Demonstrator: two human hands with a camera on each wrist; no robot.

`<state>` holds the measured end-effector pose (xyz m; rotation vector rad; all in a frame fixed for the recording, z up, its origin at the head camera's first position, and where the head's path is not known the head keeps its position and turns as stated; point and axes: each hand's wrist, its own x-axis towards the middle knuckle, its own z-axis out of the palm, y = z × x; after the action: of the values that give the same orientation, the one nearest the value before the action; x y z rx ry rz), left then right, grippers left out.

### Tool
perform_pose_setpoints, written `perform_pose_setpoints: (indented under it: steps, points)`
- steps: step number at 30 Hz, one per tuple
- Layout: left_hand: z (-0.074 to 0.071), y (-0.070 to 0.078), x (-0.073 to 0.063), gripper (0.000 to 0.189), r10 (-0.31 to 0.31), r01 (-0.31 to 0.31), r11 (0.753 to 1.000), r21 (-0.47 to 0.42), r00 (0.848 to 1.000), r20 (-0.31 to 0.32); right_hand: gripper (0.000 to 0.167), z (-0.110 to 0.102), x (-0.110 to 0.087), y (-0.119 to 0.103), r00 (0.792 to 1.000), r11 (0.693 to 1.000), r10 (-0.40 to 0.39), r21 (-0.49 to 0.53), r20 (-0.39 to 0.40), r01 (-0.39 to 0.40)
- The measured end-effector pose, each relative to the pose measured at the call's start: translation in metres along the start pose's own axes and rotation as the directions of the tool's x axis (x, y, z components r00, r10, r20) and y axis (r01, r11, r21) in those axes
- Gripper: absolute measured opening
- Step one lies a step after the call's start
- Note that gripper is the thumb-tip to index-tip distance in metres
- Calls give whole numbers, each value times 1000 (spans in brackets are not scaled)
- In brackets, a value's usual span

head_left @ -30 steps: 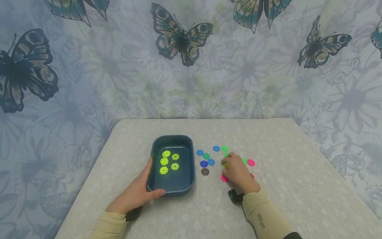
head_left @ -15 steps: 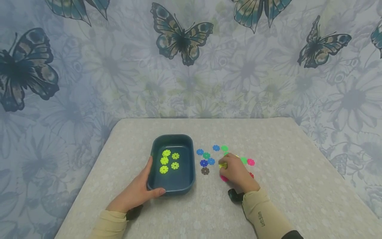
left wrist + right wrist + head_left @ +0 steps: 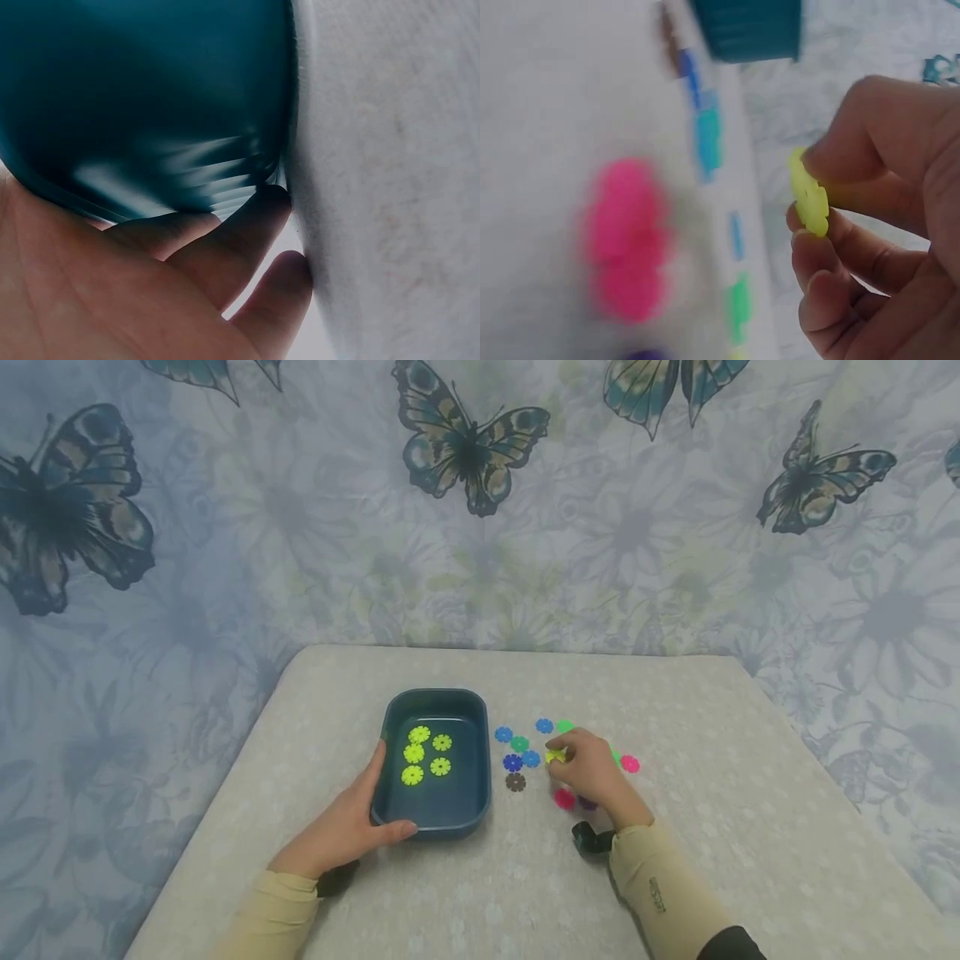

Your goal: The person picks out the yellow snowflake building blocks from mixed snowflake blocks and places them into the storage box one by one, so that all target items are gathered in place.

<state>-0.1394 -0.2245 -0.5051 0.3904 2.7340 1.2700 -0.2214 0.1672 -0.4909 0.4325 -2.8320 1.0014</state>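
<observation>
My left hand (image 3: 341,831) grips a dark teal plastic tray (image 3: 431,817) by its near left corner, thumb at the near rim. In the left wrist view, fingers (image 3: 240,244) lie against the tray's outer wall (image 3: 172,90). Several yellow flower-shaped discs (image 3: 414,753) lie flat inside the tray. To the right, my right hand (image 3: 592,768) pinches another yellow flower-shaped disc (image 3: 810,196) between thumb and fingers, raised off the table. Around that hand lie a brown disc (image 3: 515,782), blue discs (image 3: 531,759), a teal-green disc (image 3: 520,744) and pink discs (image 3: 564,799).
A patterned pale cloth covers the table (image 3: 750,860). Behind it stands a wall (image 3: 637,593) with butterfly and flower prints. A dark blue disc (image 3: 512,762) and a further pink disc (image 3: 631,764) lie nearby. The right hand partly hides green and purple discs.
My right hand has lifted the yellow disc off the table and moved slightly left with it. The left hand still holds the tray. The head view has shifted a little.
</observation>
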Motion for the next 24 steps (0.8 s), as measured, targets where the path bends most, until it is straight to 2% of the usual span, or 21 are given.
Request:
perform_pose_setpoints:
  steps: [7,12,19,24]
  points:
    - [0,-2,-2,132,-23,23,1000,4,1000,2,31,-43,10,-32,993,994,-79,68,-88,85]
    - [0,-2,-3,132,-12,12,1000,-24,1000,7,31,-64,17,-45,990,993,-91,71,-109,99]
    - [0,0,-2,132,-15,15,999,-30,1000,13,31,-62,25,-55,993,993,-77,85,-93,85]
    - [-2,1,1,131,-1,2,1000,-24,1000,13,33,-48,42,-84,991,988,-108,105,-80,116]
